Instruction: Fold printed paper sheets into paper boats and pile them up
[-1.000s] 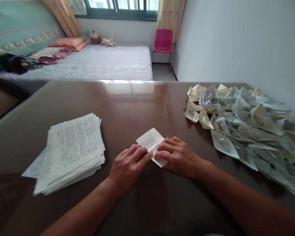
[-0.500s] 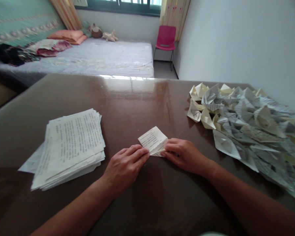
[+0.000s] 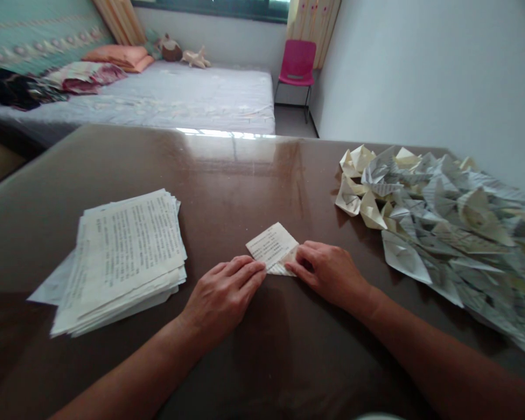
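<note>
A small folded paper (image 3: 273, 244) with printed text lies on the table between my hands, one corner pointing away from me. My left hand (image 3: 227, 286) presses its closed fingertips on the paper's near left edge. At the near right corner my right hand (image 3: 328, 268) pinches the paper between thumb and curled fingers. A folded strip shows along the near edge, and the right corner is partly hidden under my fingers.
A stack of printed sheets (image 3: 126, 251) lies left on the brown table (image 3: 210, 192). Many folded paper boats (image 3: 441, 216) are heaped at the right, near the wall (image 3: 420, 70). Beyond the table are a bed (image 3: 210, 99) and a pink chair (image 3: 297, 64).
My right fingers have shifted slightly at the paper's right corner, and the near folded strip now lies flatter. My left hand stays in place. The camera view has tilted a little.
</note>
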`<action>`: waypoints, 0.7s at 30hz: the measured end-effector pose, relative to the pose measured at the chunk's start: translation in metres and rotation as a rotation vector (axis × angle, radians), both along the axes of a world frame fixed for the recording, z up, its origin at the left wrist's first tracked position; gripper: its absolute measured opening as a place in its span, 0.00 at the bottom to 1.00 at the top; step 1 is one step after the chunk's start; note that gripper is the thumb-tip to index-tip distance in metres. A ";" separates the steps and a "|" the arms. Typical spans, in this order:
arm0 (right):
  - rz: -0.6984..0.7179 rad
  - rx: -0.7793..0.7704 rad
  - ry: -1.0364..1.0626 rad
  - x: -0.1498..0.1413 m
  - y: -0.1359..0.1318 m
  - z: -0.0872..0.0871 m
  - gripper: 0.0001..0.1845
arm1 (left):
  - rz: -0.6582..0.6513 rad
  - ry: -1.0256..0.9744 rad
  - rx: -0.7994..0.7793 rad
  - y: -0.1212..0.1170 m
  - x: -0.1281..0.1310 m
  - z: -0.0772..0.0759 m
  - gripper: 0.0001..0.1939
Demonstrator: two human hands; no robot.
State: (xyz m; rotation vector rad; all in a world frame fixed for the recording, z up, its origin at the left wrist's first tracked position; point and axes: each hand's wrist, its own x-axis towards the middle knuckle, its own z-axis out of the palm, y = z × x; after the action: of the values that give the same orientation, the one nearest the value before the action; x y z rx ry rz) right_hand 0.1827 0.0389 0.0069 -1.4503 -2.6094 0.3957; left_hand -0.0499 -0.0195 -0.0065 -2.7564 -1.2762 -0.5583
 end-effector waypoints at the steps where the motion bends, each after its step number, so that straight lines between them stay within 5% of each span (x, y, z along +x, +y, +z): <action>1: -0.003 -0.001 -0.003 0.000 0.000 0.000 0.18 | 0.004 0.007 0.002 0.000 0.001 0.000 0.13; 21: -0.004 0.005 -0.065 -0.002 0.001 0.003 0.17 | -0.003 0.178 -0.053 -0.007 0.019 0.005 0.18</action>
State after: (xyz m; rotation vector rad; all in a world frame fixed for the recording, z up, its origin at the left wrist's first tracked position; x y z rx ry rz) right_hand 0.1808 0.0402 0.0103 -1.4915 -2.6545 0.3476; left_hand -0.0306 -0.0270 -0.0015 -2.7765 -1.2636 -0.2756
